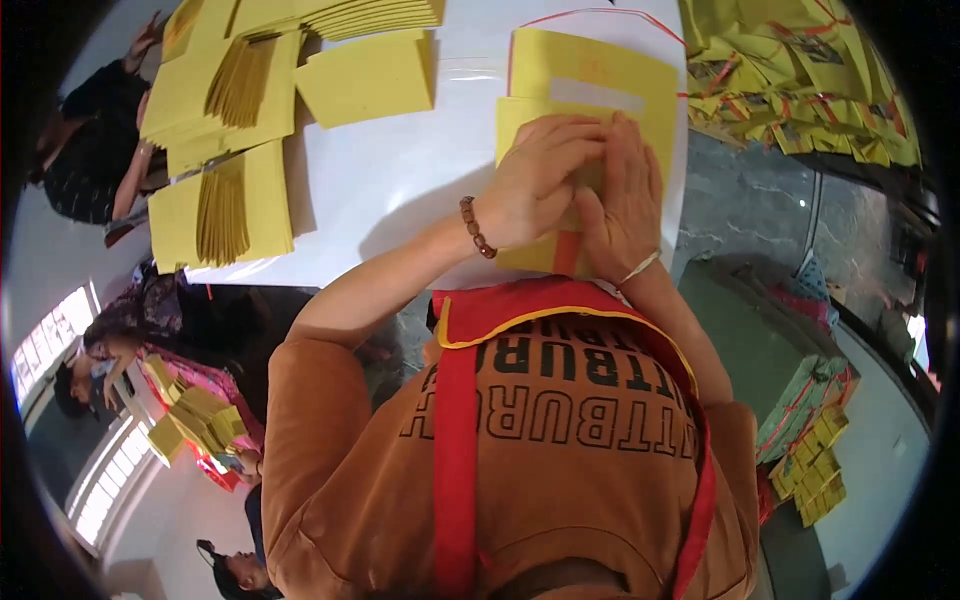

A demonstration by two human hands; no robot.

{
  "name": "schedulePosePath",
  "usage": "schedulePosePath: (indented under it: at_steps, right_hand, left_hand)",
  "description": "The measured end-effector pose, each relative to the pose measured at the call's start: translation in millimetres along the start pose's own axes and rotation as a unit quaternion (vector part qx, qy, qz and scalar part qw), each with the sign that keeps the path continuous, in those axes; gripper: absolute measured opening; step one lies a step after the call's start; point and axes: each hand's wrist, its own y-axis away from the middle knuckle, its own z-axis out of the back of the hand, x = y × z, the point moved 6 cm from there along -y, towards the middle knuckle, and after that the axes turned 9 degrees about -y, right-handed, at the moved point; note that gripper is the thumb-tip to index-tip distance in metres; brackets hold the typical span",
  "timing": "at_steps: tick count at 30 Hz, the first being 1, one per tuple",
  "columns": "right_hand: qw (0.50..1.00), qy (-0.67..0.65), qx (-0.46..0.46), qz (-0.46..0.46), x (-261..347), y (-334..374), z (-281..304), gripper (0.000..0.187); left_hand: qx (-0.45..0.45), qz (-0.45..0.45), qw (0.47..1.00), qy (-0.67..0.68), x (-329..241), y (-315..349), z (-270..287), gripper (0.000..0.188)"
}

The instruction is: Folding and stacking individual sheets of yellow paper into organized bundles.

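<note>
A yellow paper packet (660,75) lies on the white table in front of me, with a pale band across it and an orange-red strip (567,255) at its near edge. My left hand (545,175) rests across its middle, fingers bent over toward the right and lying on the paper. Stretched out flat beside it, my right hand (622,205) points away from me, its fingertips near the pale band. The two hands meet over the packet and hide its centre. A thin red string (645,15) loops around its far side.
Stacks of folded yellow paper (270,200) stand along the left of the white table (400,165). Yellow bundles tied with red string (790,80) are heaped at the far right. A green covered stack (745,330) stands at my right. Other people (95,150) are at the left.
</note>
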Motion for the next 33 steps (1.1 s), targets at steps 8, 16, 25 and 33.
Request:
schedulePosePath:
  at_steps: [8,16,25,33]
  right_hand:
    - [0.980,0.188,0.066,-0.008,5.9,-3.5,-13.0,0.073]
    - [0.985,0.162,0.042,-0.034,6.1,-5.0,-11.2,0.077]
    - [0.881,-0.461,-0.084,-0.061,-10.6,3.1,18.1,0.076]
    - [0.797,-0.580,-0.134,-0.102,-35.1,-1.9,52.2,0.066]
  left_hand:
    - [-0.013,0.051,0.990,-0.129,-20.0,23.9,20.9,0.058]
    - [0.028,0.042,0.978,-0.204,-2.1,32.2,-3.2,0.073]
    - [0.038,0.014,0.957,-0.286,-12.9,30.8,0.5,0.074]
    - [0.032,-0.078,0.922,-0.378,-38.2,21.1,-12.5,0.057]
